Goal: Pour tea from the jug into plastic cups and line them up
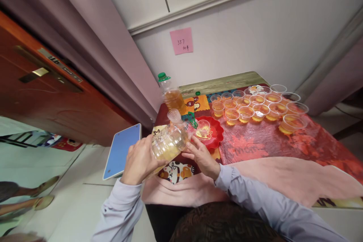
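My left hand (141, 159) is wrapped round the lower part of a clear plastic bottle (168, 141), which is tilted with its neck to the right and holds some yellowish liquid. The fingers of my right hand (202, 155) are apart and touch the bottle near its shoulder. Beyond the neck lies a red scalloped plate (217, 134) with a clear cup (203, 127) on it. A clear empty-looking cup (174, 115) is just behind the bottle. Behind that stands a larger bottle (173, 98) of amber liquid with a green cap.
Several clear cups (246, 113) of amber liquid stand in rows on the red-covered table (244, 147). A pink cloth (272, 174) lies along its front edge. A blue-topped stool (123, 151) is at the left. Another person's feet (42, 202) show at the far left.
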`<state>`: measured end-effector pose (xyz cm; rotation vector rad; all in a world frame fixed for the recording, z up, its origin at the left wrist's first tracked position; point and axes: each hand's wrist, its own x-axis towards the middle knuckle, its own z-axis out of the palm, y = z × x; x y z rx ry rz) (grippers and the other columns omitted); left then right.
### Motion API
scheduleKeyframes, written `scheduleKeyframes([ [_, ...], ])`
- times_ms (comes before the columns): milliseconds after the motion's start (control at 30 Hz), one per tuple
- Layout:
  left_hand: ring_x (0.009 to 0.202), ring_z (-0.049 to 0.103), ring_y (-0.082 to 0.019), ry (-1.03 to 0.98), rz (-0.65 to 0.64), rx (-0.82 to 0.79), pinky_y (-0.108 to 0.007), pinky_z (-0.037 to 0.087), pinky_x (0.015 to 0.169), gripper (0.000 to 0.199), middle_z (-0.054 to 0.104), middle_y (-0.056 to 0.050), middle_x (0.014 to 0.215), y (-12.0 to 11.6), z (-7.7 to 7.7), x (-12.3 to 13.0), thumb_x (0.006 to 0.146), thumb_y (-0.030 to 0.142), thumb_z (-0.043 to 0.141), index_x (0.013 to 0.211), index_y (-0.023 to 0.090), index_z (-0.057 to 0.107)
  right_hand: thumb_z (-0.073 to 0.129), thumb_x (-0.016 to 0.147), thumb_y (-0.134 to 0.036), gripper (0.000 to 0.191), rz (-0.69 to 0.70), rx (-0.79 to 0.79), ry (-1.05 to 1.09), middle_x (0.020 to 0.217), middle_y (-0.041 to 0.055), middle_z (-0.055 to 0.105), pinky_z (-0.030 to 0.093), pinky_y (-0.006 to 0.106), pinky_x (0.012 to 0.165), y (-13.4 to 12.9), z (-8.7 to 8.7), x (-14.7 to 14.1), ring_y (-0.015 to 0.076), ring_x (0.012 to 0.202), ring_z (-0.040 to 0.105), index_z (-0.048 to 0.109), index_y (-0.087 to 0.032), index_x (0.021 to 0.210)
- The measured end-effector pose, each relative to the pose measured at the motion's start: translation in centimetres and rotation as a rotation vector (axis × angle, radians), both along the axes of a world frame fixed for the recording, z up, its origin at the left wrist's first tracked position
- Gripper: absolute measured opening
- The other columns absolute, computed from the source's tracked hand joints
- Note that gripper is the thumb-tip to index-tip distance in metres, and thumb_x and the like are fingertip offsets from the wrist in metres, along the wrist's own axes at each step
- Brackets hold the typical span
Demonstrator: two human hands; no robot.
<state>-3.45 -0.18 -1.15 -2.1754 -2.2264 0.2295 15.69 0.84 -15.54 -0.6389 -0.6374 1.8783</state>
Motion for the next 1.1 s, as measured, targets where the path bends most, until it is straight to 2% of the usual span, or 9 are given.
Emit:
scheduleKeyframes([
  [267,0.126,0.068,-0.039,0.04,-0.015,0.001,-0.043,0.05,0.095,0.073,0.073,-0.018,0.132,0.2,0.6,0.6,0.069,0.055,0.085,0.128,0.019,0.06,0.086,0.086,-0.054,0.07,0.016,-0.013,0.032,0.14,0.0086,0.072,0.055,0.048,0.108,0.2,-0.3,0.2,0.0247,0.117,0.075,0.058,-0.031,0.145],
  [533,0.127,0.067,-0.039,0.041,-0.032,0.013,-0.044,0.049,0.097,0.074,0.074,-0.016,0.133,0.5,0.5,0.5,0.068,0.056,0.085,0.128,0.021,0.06,0.087,0.085,-0.053,0.071,-0.005,-0.02,0.055,0.139,0.0072,0.073,0.055,0.05,0.108,0.2,-0.5,0.2,0.0253,0.114,0.075,0.058,-0.032,0.145],
  [667,0.127,0.067,-0.039,0.047,-0.023,0.001,-0.044,0.049,0.098,0.075,0.072,-0.018,0.135,0.6,0.7,0.8,0.068,0.055,0.085,0.129,0.019,0.06,0.088,0.084,-0.052,0.069,-0.006,-0.027,0.057,0.138,0.0071,0.073,0.056,0.048,0.107,0.3,-0.5,0.4,0.0247,0.114,0.076,0.059,-0.031,0.144],
  [867,0.126,0.068,-0.039,0.064,-0.027,0.001,-0.043,0.049,0.097,0.071,0.075,-0.015,0.13,0.7,0.9,1.2,0.069,0.056,0.084,0.126,0.021,0.061,0.088,0.084,-0.053,0.067,-0.009,-0.03,0.069,0.139,0.0066,0.073,0.057,0.045,0.105,0.3,-0.5,0.5,0.0239,0.114,0.075,0.061,-0.032,0.141],
  [1100,0.126,0.067,-0.039,0.071,-0.035,-0.011,-0.044,0.048,0.098,0.073,0.073,-0.018,0.133,1.0,1.1,1.2,0.068,0.056,0.084,0.127,0.02,0.061,0.089,0.082,-0.054,0.071,-0.008,-0.044,0.075,0.133,0.0063,0.075,0.057,0.044,0.104,0.5,-0.5,0.5,0.0222,0.109,0.076,0.059,-0.031,0.142],
])
